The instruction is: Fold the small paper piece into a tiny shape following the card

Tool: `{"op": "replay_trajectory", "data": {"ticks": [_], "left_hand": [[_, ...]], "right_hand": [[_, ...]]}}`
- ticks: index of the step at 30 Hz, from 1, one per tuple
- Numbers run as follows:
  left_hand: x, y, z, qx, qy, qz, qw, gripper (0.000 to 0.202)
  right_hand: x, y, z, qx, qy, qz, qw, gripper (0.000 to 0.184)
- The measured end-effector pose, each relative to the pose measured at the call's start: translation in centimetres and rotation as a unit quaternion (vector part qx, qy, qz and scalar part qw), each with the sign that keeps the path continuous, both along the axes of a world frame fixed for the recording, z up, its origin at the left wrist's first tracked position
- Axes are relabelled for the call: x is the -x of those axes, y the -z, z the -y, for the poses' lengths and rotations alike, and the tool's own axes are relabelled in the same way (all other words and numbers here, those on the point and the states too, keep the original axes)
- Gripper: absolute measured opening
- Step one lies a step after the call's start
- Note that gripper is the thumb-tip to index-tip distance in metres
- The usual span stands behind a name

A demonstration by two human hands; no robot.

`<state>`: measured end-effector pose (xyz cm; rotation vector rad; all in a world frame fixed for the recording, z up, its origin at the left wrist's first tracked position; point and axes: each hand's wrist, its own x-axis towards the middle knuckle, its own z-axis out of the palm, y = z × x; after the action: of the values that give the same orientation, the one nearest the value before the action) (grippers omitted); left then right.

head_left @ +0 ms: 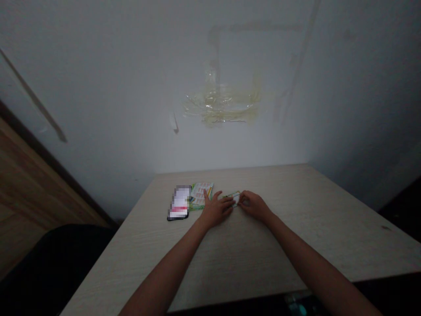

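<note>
My left hand (216, 209) lies flat on the table with its fingers spread. Its fingertips touch the left side of a small white card or paper (236, 199) with a greenish-yellow edge. At the right edge of that piece, my right hand (254, 204) has its thumb and fingers pinched together on it. Left of my left hand is a printed green and white leaflet (200, 193), partly covered by that hand. Beside the leaflet lies a phone (179, 202) with a lit, blurred screen. The print on the small piece is too small to read.
The pale wooden table (148, 254) meets a grey wall (131, 87) at the back. Clear tape (226, 105) is stuck on the wall. A dark chair-like shape (66, 250) stands at the left, and a dark object with a teal spot (301, 309) is below the front edge.
</note>
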<state>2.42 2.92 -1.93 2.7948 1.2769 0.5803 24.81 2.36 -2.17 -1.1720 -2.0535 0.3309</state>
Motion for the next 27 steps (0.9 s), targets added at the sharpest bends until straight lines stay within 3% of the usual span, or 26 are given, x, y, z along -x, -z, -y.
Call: {"op": "replay_trajectory", "data": {"ticks": [19, 27], "left_hand": [[0.0, 0.2, -0.3, 0.006, 0.009, 0.001, 1.0, 0.033], [0.0, 0.3, -0.2, -0.003, 0.005, -0.002, 1.0, 0.033]], "right_hand": [[0.6, 0.1, -1.7, -0.011, 0.202, 0.124, 0.971, 0.006], [1.1, -0.4, -1.7, 0.01, 0.235, 0.148, 0.96, 0.009]]}}
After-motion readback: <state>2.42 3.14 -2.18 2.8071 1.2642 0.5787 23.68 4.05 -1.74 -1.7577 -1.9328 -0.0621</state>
